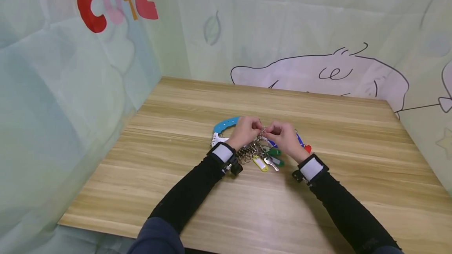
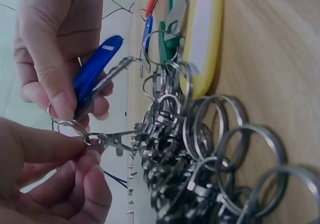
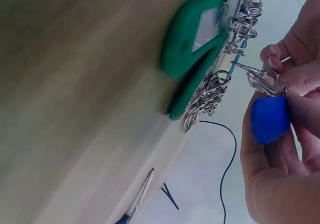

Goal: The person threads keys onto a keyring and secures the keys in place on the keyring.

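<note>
Both hands meet above a heap of metal clasps and rings (image 2: 170, 149) on the table. My left hand (image 1: 245, 130) pinches a small split ring (image 2: 72, 127), which is joined to a swivel clasp (image 2: 112, 140). Close against it, my right hand (image 1: 285, 138) holds a blue key tag (image 2: 97, 67) with a key (image 2: 116, 73) beside it. The fingertips of both hands almost touch at the ring. Whether the tag is threaded on that ring, I cannot tell. Below the hands lie a yellow key tag (image 1: 260, 164), green key tags (image 3: 192, 37) and a loose-looking silver key (image 1: 272, 164).
A blue and white curved strip (image 1: 226, 124) with studs or holes lies behind my left hand. Right of my right hand are a red tag (image 1: 308, 148) and another blue tag (image 1: 299, 140). The wooden table (image 1: 176, 156) meets printed cloth walls at the back and left.
</note>
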`<state>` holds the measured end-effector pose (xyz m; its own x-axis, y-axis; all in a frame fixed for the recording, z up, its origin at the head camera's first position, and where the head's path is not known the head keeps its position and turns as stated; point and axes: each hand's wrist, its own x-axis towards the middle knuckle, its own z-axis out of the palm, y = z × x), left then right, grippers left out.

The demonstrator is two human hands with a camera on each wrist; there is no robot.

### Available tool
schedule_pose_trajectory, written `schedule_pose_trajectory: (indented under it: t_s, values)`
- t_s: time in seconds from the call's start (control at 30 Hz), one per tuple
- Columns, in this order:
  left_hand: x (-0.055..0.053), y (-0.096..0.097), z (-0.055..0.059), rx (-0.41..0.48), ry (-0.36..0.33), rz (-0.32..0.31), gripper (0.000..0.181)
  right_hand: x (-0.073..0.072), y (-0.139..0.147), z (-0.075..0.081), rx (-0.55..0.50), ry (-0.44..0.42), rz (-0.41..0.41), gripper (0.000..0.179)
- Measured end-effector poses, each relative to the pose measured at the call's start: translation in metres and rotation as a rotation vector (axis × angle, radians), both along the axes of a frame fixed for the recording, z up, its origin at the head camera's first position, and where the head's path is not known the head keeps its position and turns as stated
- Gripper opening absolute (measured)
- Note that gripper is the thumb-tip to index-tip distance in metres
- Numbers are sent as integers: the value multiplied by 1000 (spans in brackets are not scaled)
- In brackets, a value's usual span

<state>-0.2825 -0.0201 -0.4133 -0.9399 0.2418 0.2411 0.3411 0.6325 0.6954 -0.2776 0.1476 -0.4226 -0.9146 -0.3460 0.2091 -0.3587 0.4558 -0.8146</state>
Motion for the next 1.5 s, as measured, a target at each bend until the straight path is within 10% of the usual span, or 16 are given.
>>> schedule_pose_trajectory:
  t_s: [0.3, 0.73, 1.1, 1.5]
  values:
    - [-2, -1, 0, -16, -66, 27, 9, 1, -3, -2, -32, -2, -8, 6]
    - [-2, -4, -2, 5, -38, -163, 7, -2, 6, 3, -144, -281, -23, 20]
    - [-3, -1, 2, 32, -48, -86, 7, -3, 5, 4, -173, -142, 67, 19]
    - [-4, -2, -1, 66, -66, -154, 8, -7, 8, 1, -285, -312, 37, 15]
